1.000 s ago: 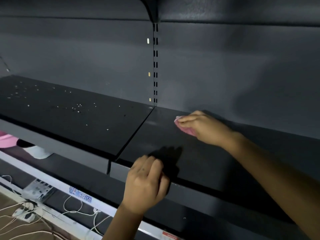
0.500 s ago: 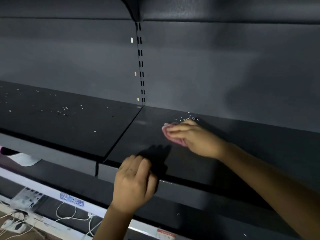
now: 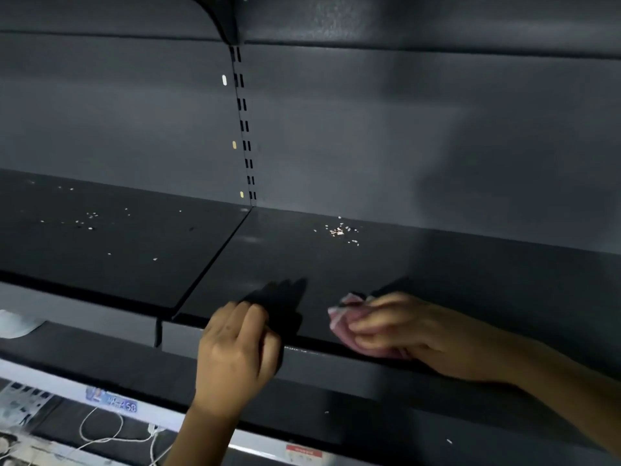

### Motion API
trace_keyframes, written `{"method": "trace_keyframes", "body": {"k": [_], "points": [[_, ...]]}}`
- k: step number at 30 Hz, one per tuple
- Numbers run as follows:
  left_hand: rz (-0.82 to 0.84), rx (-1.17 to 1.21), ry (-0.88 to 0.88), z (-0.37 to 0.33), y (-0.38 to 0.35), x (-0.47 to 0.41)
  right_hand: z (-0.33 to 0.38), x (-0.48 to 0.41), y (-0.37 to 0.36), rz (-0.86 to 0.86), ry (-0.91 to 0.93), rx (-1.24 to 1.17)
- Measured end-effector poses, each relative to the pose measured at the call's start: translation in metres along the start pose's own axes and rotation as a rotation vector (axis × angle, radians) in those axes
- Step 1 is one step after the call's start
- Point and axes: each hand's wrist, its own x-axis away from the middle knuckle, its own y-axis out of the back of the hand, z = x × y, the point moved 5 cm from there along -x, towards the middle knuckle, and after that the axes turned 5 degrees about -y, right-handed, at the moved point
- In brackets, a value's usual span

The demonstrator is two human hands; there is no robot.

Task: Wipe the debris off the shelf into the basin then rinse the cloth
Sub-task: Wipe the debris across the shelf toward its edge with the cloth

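A dark metal shelf (image 3: 453,280) runs across the view in two panels. My right hand (image 3: 406,331) presses a pink cloth (image 3: 342,317) flat on the right panel, close to its front edge. A small pile of pale debris (image 3: 339,232) lies near the back wall of that panel, well behind the cloth. More pale crumbs (image 3: 89,220) are scattered over the left panel. My left hand (image 3: 235,358) is cupped with curled fingers at the shelf's front edge, left of the cloth, and seems to hold nothing. No basin is in view.
A slotted upright (image 3: 244,129) divides the grey back wall above the panel seam. Another shelf (image 3: 403,15) overhangs at the top. Below are a lower shelf with a price label (image 3: 114,401), white cables (image 3: 100,432) and a white object (image 3: 16,324) at the left.
My right hand has drawn the cloth from near the back wall forward to the front edge, uncovering a pile of debris at the back. My left hand stayed cupped at the edge.
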Motion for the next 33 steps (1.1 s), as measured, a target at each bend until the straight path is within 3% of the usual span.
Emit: {"method": "trace_keyframes", "body": {"k": [3, 7, 11, 13, 16, 19, 22, 25, 28, 30, 33], "points": [[0.019, -0.009, -0.014, -0.001, 0.001, -0.001, -0.027, -0.029, 0.001, -0.041, -0.107, 0.120], [0.053, -0.020, -0.018, -0.002, 0.004, -0.003, -0.058, -0.059, 0.012, -0.173, -0.347, 0.081], [0.045, -0.022, -0.006, -0.002, 0.003, -0.002, -0.069, -0.031, 0.047, -0.584, -0.426, 0.026], [0.040, -0.018, -0.002, -0.001, 0.003, -0.003, -0.078, 0.000, 0.062, -0.648, -0.510, 0.123], [0.037, -0.015, -0.007, 0.000, 0.004, -0.002, -0.110, 0.051, 0.071, -0.562, -0.854, 0.293], [0.030, 0.015, -0.011, 0.001, 0.003, -0.001, -0.138, 0.073, 0.062, -0.265, -1.221, 0.270], [0.035, 0.057, -0.049, 0.003, 0.001, 0.000, -0.137, 0.030, 0.038, -0.103, -1.106, 0.302], [0.066, 0.106, -0.135, 0.004, 0.005, 0.000, -0.114, -0.048, 0.014, -0.141, -0.924, 0.361], [0.163, 0.225, -0.231, 0.010, 0.010, -0.003, -0.086, -0.114, 0.001, -0.219, -0.880, 0.224], [0.259, 0.323, -0.314, 0.017, 0.014, -0.003, -0.077, -0.131, 0.001, -0.334, -0.929, 0.087], [0.350, 0.365, -0.401, 0.039, 0.021, -0.005, -0.061, -0.110, 0.013, -0.696, -1.051, -0.055]]}}
